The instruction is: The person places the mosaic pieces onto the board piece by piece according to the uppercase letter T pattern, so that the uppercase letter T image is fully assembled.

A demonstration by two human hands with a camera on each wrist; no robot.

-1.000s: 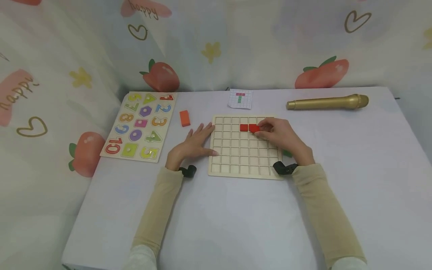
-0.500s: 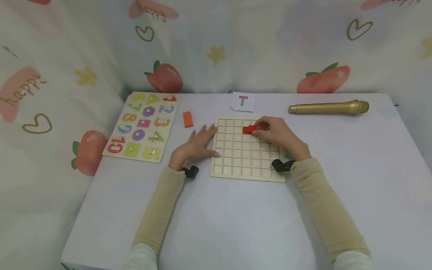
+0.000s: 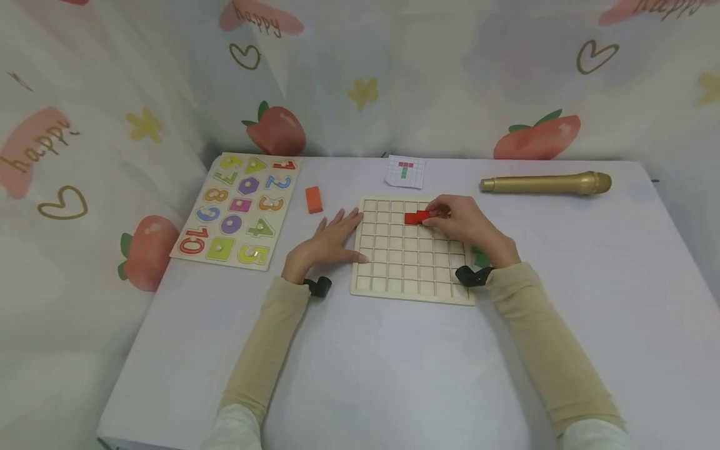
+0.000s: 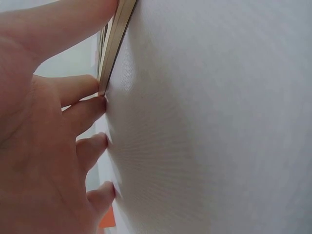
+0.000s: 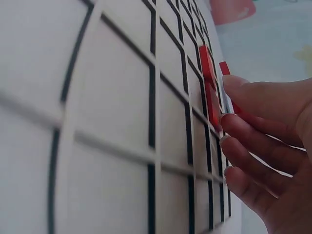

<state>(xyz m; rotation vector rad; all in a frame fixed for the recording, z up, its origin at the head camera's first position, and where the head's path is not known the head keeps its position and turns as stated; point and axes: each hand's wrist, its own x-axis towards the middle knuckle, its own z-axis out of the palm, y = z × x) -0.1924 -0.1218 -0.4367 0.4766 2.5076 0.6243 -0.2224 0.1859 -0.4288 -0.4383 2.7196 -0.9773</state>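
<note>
Red tile [image 5: 224, 68] pinched in your right hand [image 3: 468, 222] over the gridded board [image 3: 388, 270]; your left hand [image 3: 323, 246], spread, touches its edge.

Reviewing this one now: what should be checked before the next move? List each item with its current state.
1. Left hand touching the grid board: ok, at its left edge.
2. Right hand holding a red tile: ok, pinched.
3. That tile lying flat in a cell: not ok; it looks raised in the right wrist view.
4. Pattern card uncovered: ok, behind the board.
5. Number of green pieces: cannot tell, partly hidden by the right hand and wrist.
6. Orange block off the board: ok, to its left.
</note>
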